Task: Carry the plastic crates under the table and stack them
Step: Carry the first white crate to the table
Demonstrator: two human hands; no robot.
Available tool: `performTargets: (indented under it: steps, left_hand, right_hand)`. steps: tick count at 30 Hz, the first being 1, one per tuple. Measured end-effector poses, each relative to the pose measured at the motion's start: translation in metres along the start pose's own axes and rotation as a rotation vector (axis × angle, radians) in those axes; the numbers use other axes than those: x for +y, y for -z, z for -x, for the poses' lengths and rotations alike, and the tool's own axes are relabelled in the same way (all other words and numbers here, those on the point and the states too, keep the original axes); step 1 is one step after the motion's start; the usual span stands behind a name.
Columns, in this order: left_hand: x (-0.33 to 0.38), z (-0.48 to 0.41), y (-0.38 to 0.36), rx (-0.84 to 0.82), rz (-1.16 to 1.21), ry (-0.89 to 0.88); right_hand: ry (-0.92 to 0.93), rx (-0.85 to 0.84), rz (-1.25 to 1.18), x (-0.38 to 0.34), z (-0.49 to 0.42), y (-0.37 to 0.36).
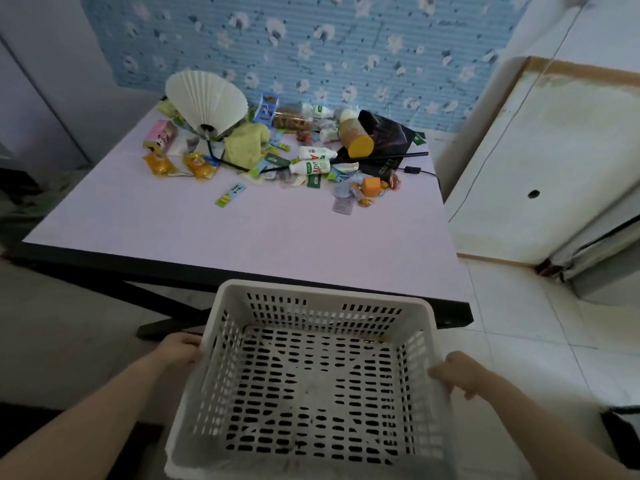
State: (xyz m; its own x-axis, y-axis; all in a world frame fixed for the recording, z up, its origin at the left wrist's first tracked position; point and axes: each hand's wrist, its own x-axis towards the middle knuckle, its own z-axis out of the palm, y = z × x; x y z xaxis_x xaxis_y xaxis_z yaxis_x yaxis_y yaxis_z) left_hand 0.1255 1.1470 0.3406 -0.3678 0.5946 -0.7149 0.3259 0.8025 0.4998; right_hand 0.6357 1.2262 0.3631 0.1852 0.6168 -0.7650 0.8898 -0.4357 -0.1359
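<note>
One white slotted plastic crate (308,382) is held up in front of the body, empty, its far rim just short of the near edge of the table (242,237). It is carried level, clear of the floor, and it has not yet been brought under the tabletop. No second crate can be seen anywhere in view, so the stacking is judged not to have begun here; whether other crates already wait below the table cannot be told, since that space is hidden by the top and by the crate itself. The carry looks to be in its middle stretch: lowering, sliding under and stacking are all left to do.

The left hand (181,349) is closed around the crate's left rim, fingers wrapped over the edge and out of sight behind the wall. The right hand (457,372) is clamped on the right rim, fingers curled over the top edge. Both grips are shut on the crate; nothing else is touched.

Farther off, the pale lilac tabletop is bare along its near half. Beyond that, a scatter of clutter is spread across the back: a white folding fan (206,98), small milk-drink bottles (311,167), snack packets, a yellow-green cloth (246,143). Behind it all, blue flowered wallpaper (311,46) is seen.
</note>
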Motion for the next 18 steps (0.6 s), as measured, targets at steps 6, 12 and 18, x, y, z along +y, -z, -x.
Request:
performTargets:
  steps: [6,12,18]
  left_hand:
    - [0.019,-0.006,-0.033,-0.086,0.023,-0.068]
    - [0.020,-0.009,-0.042,-0.041,-0.026,-0.043]
    - [0.025,-0.008,-0.038,-0.009,-0.075,-0.061]
  right_hand:
    - [-0.042,0.127,0.058,0.032,-0.014,0.014]
    - [-0.009,0.146,0.067,0.040,-0.016,0.012]
    - [0.015,0.143,0.001,0.040,-0.018,0.008]
